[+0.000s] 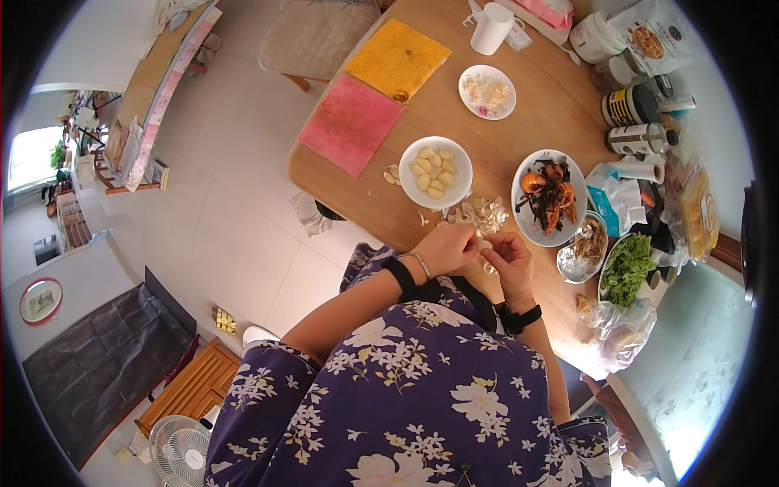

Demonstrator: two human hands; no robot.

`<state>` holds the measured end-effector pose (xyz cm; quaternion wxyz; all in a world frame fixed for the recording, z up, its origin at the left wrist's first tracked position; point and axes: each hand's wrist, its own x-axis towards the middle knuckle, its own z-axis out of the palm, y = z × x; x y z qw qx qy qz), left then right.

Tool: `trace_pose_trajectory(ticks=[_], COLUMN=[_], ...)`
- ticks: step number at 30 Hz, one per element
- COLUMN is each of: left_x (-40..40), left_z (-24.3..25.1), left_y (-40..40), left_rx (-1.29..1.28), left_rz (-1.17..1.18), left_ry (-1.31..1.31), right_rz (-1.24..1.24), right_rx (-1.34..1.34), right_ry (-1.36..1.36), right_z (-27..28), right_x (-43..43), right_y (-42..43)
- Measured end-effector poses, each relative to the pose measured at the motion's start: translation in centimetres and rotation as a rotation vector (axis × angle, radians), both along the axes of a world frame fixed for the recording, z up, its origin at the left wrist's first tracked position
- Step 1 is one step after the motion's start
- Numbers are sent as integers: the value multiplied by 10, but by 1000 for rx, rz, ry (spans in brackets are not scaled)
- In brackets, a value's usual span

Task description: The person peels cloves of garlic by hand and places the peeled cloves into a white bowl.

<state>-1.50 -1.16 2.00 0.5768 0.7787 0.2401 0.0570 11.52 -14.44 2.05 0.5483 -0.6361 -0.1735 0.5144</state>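
Above the table's near edge, my left hand [447,248] and my right hand [512,260] meet, fingertips pinched together on a small pale garlic clove [484,245]. Much of the clove is hidden by the fingers. Just beyond my hands lies a heap of papery garlic skins [484,213]. Behind the heap and to its left, a white bowl [406,189] holds several peeled garlic cloves [434,172]. A few loose cloves and skin pieces [391,175] rest on the wood beside the bowl's left side.
On the wooden table [523,131] stand a plate of shrimp-like food [551,195], a small dish of pale shreds [487,94], a foil-covered bowl [578,259] and leafy lettuce [627,268]. Jars [630,106] line the right side. Yellow [398,58] and pink cloths [350,125] lie left.
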Motion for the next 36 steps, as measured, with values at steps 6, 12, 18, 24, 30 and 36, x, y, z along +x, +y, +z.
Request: trace_pose_trajectory(ticks=[6,12,18,24,30,36], left_x=[2,1,0,1,0,1], left_z=[2,3,-2,-2,1,-2], left_y=[0,1,1,1,1,0], left_rx=[45,42,60,65,73,54], left_rz=[-7,43,119,103,18,-19], left_ry=[26,67,68,26,-48,-54], right_rz=[-34,-40,-63,-97,-141,-86], right_rx=[31,40,110,109,69,43], right_ry=[-15,44,134,167,106,86], right_z=[3,-1,-1,-5,-8,-10], right_x=[-2,0,5,6,6,5], right_y=[3,-1,-5,-7,-6,-6])
